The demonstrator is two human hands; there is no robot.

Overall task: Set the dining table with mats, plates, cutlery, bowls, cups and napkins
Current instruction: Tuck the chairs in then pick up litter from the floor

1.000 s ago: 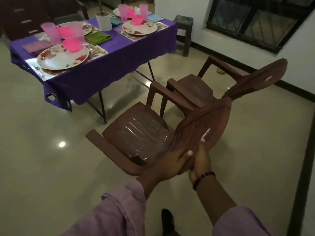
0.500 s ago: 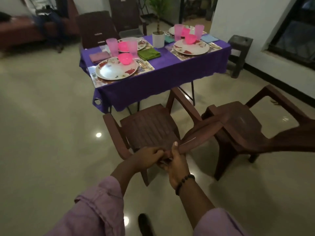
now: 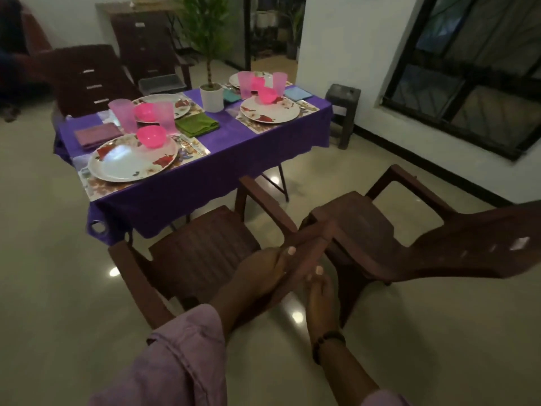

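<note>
Table (image 3: 205, 168) under the purple cloth looks fully laid: four places, each with a mat, flowered plate (image 3: 131, 162), pink bowl (image 3: 151, 136) and pink cup (image 3: 123, 115); folded napkins beside them, green one (image 3: 196, 125) mid-table, purple one (image 3: 98, 136) at the near left. Cutlery (image 3: 187, 143) lies on the mat just right of the near plate, too small to say which pieces. Potted plant (image 3: 212, 96) stands in the centre. So the action is on seating now. Both hands clench the top edge of the near chair (image 3: 202, 256): left hand (image 3: 257, 273) wraps it from above, thumb on top; right hand (image 3: 319, 288) grips from below, fingers curled round the back. Change over the last second: the chair was tilted up off the floor and well short of the table; now it sits squarer, seat level, front edge just beside the hanging cloth at the near-left place. View has swung to face the table head-on. A second chair (image 3: 380, 230) stands just right of it, angled, not yet lined up with the far-right plate (image 3: 270, 109). My read: place-setting is done, this chair is nearly parked, needs a final nudge in; second chair is the likely leftover. Risk: armrests snagging the cloth and dragging the near mat.
</note>
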